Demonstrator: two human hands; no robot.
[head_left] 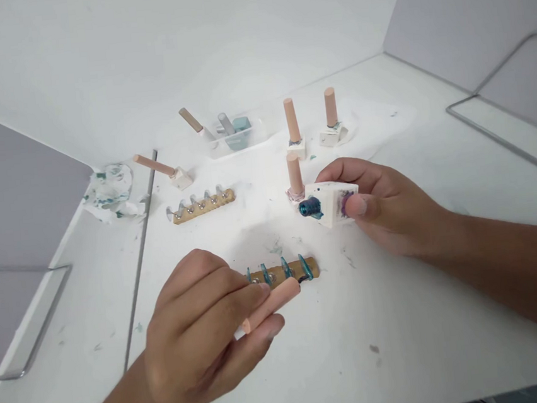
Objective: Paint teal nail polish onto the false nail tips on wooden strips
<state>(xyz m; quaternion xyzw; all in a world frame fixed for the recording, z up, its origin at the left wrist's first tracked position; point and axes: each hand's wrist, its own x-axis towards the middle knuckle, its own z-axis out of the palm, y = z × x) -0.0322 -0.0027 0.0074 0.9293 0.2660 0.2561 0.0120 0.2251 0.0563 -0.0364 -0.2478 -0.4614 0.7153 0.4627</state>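
Observation:
My left hand (210,334) pinches the pink cap of a nail polish brush (276,303). The dark bristle end of that brush touches or nearly touches the rightmost teal-painted nail tip (306,267). Several teal nail tips stand in a row on a tan display strip (314,272), and my left fingers hide its left end. In my right hand (387,209) is an open white nail polish bottle (328,203), tilted with its teal-smeared neck pointing left. The thumb presses on the bottle's purple-marked face.
Behind my hands, a second tan strip (202,208) carries several clear nail tips. Pink-capped polish bottles (292,120) stand at the back, beside a clear plastic box (239,142) of more bottles. Crumpled stained tissue (110,191) lies at left. Metal legs (504,134) edge both sides.

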